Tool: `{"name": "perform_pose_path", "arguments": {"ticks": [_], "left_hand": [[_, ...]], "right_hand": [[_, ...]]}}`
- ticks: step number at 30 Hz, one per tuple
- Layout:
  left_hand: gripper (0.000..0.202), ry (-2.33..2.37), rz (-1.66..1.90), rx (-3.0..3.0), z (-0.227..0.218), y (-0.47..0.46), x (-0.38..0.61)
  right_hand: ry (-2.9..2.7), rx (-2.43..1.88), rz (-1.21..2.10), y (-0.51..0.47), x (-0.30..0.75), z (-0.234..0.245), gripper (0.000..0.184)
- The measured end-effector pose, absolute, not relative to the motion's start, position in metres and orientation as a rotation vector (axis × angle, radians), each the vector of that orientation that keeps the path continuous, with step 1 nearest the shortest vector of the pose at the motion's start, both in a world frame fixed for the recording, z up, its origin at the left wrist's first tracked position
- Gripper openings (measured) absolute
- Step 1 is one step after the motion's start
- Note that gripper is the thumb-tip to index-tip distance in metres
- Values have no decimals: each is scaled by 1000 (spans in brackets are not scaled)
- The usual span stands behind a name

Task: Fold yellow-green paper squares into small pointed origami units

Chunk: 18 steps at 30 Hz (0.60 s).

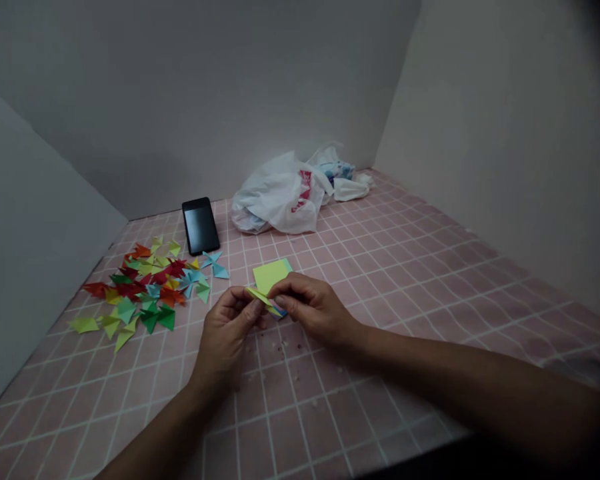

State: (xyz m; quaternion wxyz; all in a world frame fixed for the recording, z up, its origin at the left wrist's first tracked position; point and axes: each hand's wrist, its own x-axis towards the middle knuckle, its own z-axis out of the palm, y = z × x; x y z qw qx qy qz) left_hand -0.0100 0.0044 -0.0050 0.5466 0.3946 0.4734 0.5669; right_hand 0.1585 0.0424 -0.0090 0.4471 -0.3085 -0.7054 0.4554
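A narrow folded strip of yellow paper (263, 299) is pinched between my two hands. My left hand (233, 320) grips its left end between thumb and fingers. At the other end, my right hand (316, 308) closes on the paper with thumb and forefinger; its fingertips partly cover it. Just behind the hands lies a stack of square paper sheets (271, 273), yellow on top with blue edges showing. My hands hide its front part.
Several folded paper pieces (150, 283) in red, orange, yellow, green and blue lie at left. Behind them is a black phone (201, 227). A white plastic bag (280, 193) rests near the back wall (230, 93). The table (405, 280) has a pink tile-patterned cover.
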Motion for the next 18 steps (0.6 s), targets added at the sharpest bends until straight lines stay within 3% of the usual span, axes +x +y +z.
{"name": "perform_pose_path", "arguments": {"ticks": [9, 18], "left_hand": [[19, 1155, 1487, 956, -4, 5, -9], [9, 1257, 1454, 1261, -3, 2, -10]], "right_hand": [[-1699, -671, 1191, 41, 157, -15, 21], [-1588, -725, 1292, 40, 155, -13, 11]]}}
